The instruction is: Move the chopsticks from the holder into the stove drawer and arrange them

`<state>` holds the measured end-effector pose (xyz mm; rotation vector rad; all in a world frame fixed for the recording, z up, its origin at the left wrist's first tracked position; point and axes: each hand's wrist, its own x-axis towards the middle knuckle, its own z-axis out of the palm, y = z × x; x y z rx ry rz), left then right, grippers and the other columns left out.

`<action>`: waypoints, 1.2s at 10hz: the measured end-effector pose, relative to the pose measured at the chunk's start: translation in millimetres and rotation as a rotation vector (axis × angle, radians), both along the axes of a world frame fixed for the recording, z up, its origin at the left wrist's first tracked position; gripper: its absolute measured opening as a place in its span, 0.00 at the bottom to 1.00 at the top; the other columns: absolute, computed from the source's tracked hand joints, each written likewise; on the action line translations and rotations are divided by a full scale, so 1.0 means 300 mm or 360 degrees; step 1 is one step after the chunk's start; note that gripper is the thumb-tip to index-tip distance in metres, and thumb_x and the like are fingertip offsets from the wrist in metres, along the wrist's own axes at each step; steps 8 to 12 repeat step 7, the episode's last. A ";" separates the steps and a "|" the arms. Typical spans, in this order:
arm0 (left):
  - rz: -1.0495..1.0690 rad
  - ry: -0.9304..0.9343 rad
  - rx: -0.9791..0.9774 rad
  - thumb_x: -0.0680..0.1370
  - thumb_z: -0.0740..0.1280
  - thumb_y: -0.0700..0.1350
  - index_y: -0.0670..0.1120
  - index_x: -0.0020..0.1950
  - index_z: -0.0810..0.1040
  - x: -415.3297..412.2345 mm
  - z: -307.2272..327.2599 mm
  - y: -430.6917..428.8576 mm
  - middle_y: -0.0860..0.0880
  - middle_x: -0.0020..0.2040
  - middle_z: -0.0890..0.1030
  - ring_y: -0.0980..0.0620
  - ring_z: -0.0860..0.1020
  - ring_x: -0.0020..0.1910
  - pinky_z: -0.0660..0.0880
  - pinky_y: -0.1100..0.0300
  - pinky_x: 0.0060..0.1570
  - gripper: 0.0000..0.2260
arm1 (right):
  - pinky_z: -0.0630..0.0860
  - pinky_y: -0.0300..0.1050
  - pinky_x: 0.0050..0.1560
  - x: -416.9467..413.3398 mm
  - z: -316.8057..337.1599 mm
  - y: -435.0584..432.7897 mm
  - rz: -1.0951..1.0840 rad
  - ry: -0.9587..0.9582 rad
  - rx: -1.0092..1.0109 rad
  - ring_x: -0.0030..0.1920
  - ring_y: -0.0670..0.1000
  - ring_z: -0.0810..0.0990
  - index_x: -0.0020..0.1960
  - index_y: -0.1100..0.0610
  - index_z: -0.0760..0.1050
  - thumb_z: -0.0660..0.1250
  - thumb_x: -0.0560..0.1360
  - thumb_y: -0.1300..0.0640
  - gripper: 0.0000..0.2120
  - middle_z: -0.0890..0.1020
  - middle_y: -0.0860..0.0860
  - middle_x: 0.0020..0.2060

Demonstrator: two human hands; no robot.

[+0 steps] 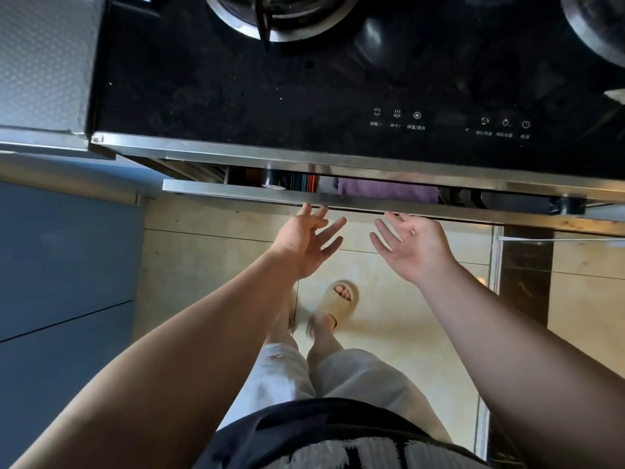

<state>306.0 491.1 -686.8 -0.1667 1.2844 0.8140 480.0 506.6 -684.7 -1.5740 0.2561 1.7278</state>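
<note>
The stove drawer [236,192] sits pulled out a narrow gap under the black glass stove top [236,96]. Through the gap I see dark and coloured stick-like items [301,183] at the left and a purple cloth [389,191] in the middle. My left hand [304,243] is spread open, with its fingertips at the drawer's steel front edge. My right hand [412,245] is open, palm up, just below that same edge. Neither hand holds anything. No chopstick holder is in view.
A gas burner [280,18] and a second one [595,25] are on the stove top, with touch controls [395,118] near its front. A steel counter [44,69] lies at the left above blue cabinet doors [64,265]. My legs and a slipper [338,299] are on the tiled floor.
</note>
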 end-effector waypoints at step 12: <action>-0.0483 0.0229 0.0158 0.81 0.57 0.34 0.59 0.77 0.59 -0.035 -0.039 0.108 0.54 0.70 0.73 0.49 0.80 0.59 0.75 0.51 0.56 0.30 | 0.76 0.55 0.59 -0.055 0.009 0.084 0.0328 -0.0136 0.0158 0.64 0.56 0.76 0.75 0.53 0.61 0.49 0.77 0.66 0.27 0.75 0.49 0.66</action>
